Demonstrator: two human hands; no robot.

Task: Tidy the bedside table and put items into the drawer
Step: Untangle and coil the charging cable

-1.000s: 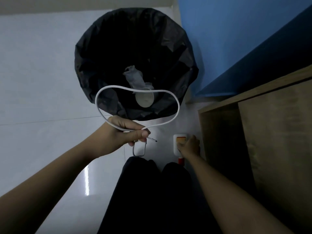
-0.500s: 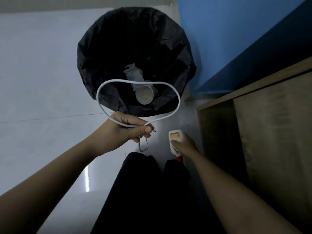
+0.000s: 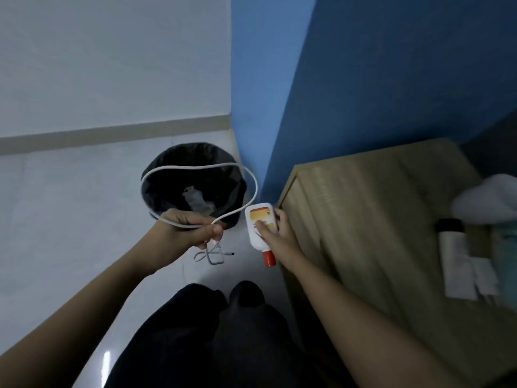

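My left hand [image 3: 187,233] is closed around a white cable [image 3: 195,167], whose big loop stands up in front of the bin and whose ends dangle below my fist. My right hand [image 3: 275,233] grips a small white bottle [image 3: 260,224] with an orange label and a red cap pointing down. Both hands are over the floor, just left of the wooden bedside table [image 3: 377,219]. On the table's right part lie a white tube with a dark cap [image 3: 454,253] and a white cloth-like thing [image 3: 489,200]. No drawer is visible.
A bin lined with a black bag [image 3: 156,189] stands on the white tiled floor behind my left hand, with crumpled trash inside. A blue wall [image 3: 335,79] rises behind the table. My dark-trousered knees [image 3: 223,317] are below.
The view has lifted and pulled back, so the bin looks smaller and the tabletop has come into sight. My right hand has raised the bottle off the floor. My left hand keeps the cable.
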